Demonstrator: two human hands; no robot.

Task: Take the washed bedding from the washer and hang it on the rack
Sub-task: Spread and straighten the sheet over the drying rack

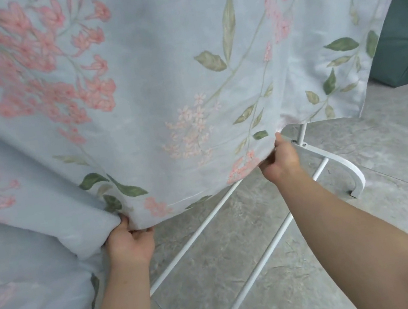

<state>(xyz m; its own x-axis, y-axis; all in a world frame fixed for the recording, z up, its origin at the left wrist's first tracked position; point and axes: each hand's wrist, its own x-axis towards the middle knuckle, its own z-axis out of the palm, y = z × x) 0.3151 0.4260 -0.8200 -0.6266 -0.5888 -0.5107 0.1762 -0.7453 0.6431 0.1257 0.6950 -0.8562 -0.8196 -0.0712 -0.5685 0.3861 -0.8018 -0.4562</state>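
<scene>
While your left hand [129,242] and right hand [278,159] each pinch the lower hem of the floral bedding [158,86] already draped over the white rack [336,166], you seem to be spreading it, so pull the hem taut and level next.

The hanging bedding [157,80] blocks everything ahead and to my left, a soft wall down to its hem, which my left hand [128,244] and right hand [279,160] grip. Below the hem there is open room over the grey floor [392,148]. Two white rods of the rack [193,238] slant across that gap between my forearms. Its curved foot [346,164] stands just beyond my right hand. A dark green padded thing [404,31] closes the far right.
</scene>
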